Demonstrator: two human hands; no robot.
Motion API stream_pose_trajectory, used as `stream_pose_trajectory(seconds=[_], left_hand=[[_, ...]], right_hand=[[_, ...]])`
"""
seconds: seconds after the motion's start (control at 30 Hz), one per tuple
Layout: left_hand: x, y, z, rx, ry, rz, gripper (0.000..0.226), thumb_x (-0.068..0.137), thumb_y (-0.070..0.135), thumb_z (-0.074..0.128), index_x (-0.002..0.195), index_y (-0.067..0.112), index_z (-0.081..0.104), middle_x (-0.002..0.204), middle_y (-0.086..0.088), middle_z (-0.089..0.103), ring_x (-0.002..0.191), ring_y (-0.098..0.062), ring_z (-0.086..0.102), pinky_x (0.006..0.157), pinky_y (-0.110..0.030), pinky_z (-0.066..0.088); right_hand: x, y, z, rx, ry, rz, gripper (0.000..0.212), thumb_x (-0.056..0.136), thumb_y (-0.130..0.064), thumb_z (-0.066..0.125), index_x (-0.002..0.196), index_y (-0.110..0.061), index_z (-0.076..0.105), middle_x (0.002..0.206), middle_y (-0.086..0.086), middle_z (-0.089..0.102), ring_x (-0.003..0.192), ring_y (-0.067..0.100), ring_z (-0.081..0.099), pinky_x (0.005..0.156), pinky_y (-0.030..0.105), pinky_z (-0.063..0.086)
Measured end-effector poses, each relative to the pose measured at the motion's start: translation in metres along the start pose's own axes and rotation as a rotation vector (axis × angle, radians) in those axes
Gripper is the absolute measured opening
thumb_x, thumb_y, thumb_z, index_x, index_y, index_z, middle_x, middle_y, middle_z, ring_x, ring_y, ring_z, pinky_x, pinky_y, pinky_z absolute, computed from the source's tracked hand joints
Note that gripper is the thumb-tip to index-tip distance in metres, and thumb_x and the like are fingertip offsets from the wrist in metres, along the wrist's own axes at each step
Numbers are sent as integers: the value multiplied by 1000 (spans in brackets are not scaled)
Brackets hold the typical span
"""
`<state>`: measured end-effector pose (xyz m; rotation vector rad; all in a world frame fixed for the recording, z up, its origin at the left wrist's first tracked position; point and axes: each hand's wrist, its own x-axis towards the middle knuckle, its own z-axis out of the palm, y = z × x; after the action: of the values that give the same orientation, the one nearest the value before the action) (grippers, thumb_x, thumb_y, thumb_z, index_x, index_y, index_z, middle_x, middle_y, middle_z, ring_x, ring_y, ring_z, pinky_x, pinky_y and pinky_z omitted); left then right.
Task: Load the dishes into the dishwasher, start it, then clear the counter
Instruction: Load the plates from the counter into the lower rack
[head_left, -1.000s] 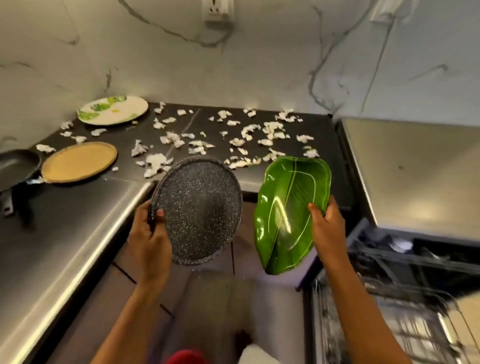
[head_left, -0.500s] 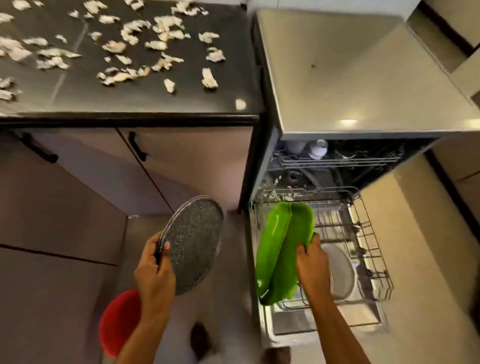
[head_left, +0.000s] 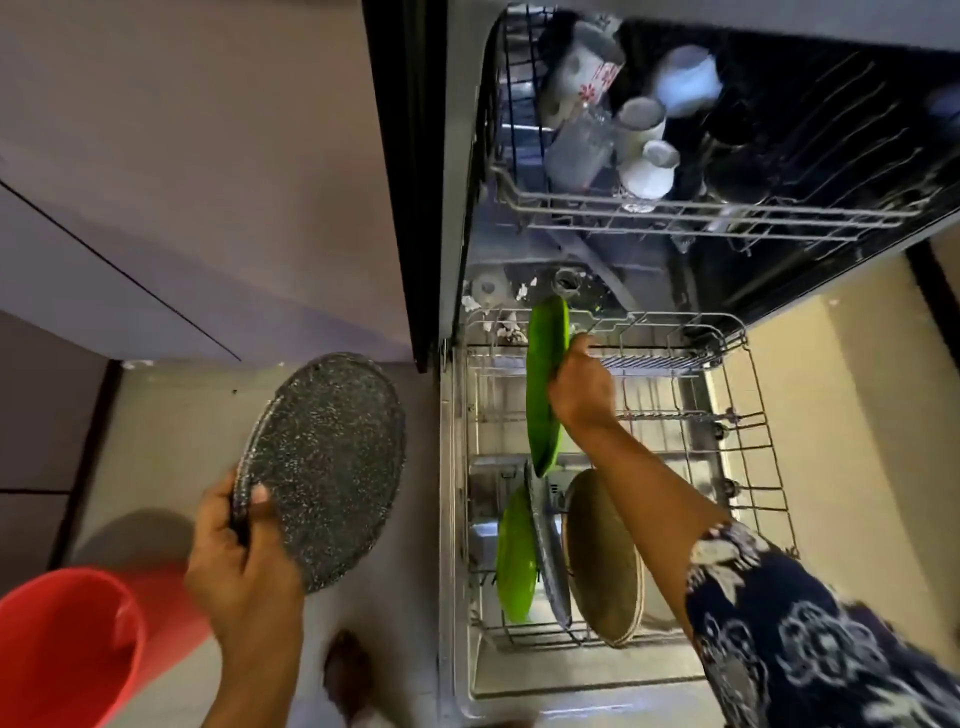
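Far to the left of the lower rack (head_left: 654, 358), a red bucket (head_left: 67, 644) is seen on the floor (head_left: 156, 441). Between the bucket and the lower rack, the left hand (head_left: 244, 566) is raised. Its fingers are clamped round the near rim of a round dark speckled plate (head_left: 327, 467), with the thumb pressed on its face. This plate is held tilted above the floor, well apart from the lower rack and just left of it.

The lower rack is pulled out of the open dishwasher (head_left: 462, 260). Over the rack's left half, a leaf-shaped green plate (head_left: 545, 384) is held on edge, its lower tip down among the wires. The right hand (head_left: 582, 389) is placed against its right side, fingers clamped on its edge. Whether the plate is resting on the rack cannot be told.

In the near left part of the lower rack, three plates are stood on edge side by side: a green plate (head_left: 514, 561), a dark plate (head_left: 550, 561) and a tan plate (head_left: 602, 556).

Above and beyond the lower rack, white cups (head_left: 649, 166) and a clear glass (head_left: 576, 150) are carried in the upper rack (head_left: 727, 213).

Over the near right corner of the lower rack, a dark patterned sleeve (head_left: 810, 639) is seen.
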<state>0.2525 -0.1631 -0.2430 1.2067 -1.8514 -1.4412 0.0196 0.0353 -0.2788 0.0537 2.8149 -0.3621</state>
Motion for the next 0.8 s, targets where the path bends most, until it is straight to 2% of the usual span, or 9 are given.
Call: stream_pose_trajectory(seconds=[0.13,0.23,0.27,0.33,0.4,0.53,0.73,0.8], left_hand=[[6,-19,18,-14,6,38,26,99,18,47,121,6,55,89,10,58,74,11,52,68,-5,40],[19,-32,28,-22,-1,27,23,99,18,48,119,22,57,102,3,62,88,1,56,81,-15,45],[24,-34,30,-14,-2,25,22,99,19,48,114,31,58,101,7,63,90,-2,56,81,-17,46],[33,-36,35,-16,-21,29,25,99,17,48,103,40,57,94,17,62,87,1,56,77,-12,46],[41,-37,40,-46,-37,30,26,99,16,48,101,40,57,92,18,62,86,4,55,74,-10,46],[52,-36,44,-73,-60,34,21,99,17,48,101,37,56,96,15,61,84,6,55,72,-9,47],[67,-44,41,-74,-96,24,19,97,25,50,106,40,57,97,21,65,92,1,58,80,-20,48],[67,-43,42,-87,-104,20,22,98,20,50,104,40,57,94,27,65,89,6,57,79,-15,47]], right_hand=[[33,-12,31,-44,-77,-40,32,96,-5,35,127,0,33,115,26,60,106,42,59,83,43,48],[52,-23,47,-40,-104,-65,30,96,-3,36,125,-1,36,118,25,58,108,41,58,86,41,48],[58,-27,52,-45,-106,-68,31,95,-3,38,126,0,35,120,25,57,109,40,58,87,41,48],[65,-33,60,-82,-123,-71,38,96,-5,38,132,1,31,123,25,55,111,40,57,88,41,48],[67,-37,68,-126,-140,-61,42,97,-6,37,137,1,26,123,25,56,111,39,57,87,41,48],[64,-45,77,-152,-123,-44,40,96,-6,38,134,0,27,120,24,58,110,38,58,87,41,48],[70,-56,66,-177,-49,-10,39,96,-7,38,133,0,31,121,21,59,112,35,57,88,39,48],[67,-52,69,-195,-59,-20,37,97,-7,37,132,0,31,119,22,59,111,36,58,87,39,48]])
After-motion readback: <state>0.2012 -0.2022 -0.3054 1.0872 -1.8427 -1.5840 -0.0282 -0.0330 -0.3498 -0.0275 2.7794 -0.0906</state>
